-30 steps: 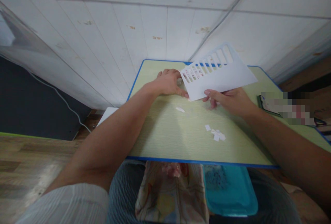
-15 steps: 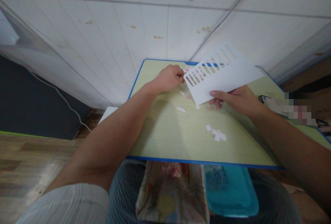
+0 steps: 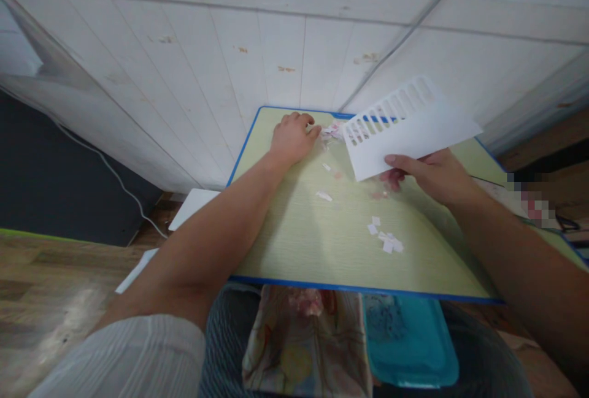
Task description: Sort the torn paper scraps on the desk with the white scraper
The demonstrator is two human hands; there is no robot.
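Note:
My right hand (image 3: pixel 430 174) grips a white card (image 3: pixel 391 146) by its lower edge, thumb on top. A row of rounded slots runs along the card's upper side, and it is held tilted above the table. Near the table's far side, my left hand (image 3: pixel 294 137) is open, fingers apart and slightly curled, with nothing visible in it. Just right of its fingertips lies a pile of small pink and white paper pieces (image 3: pixel 332 131), partly behind the card. Several small white paper bits (image 3: pixel 390 242) lie closer to me, and a thin scrap (image 3: pixel 324 195) sits mid-table.
The light green table (image 3: pixel 294 244) has a blue rim and stands against a white panelled wall (image 3: pixel 276 48). Below its front edge are a patterned fabric container (image 3: pixel 308 349) and a turquoise plastic tray (image 3: pixel 418 349). A partly blurred flat object (image 3: pixel 497 192) lies at the right.
My left hand has drawn back leftward from the card's corner and its fingers have opened. The card has shifted slightly right, uncovering more of the pile. Another white bit lies near the front cluster.

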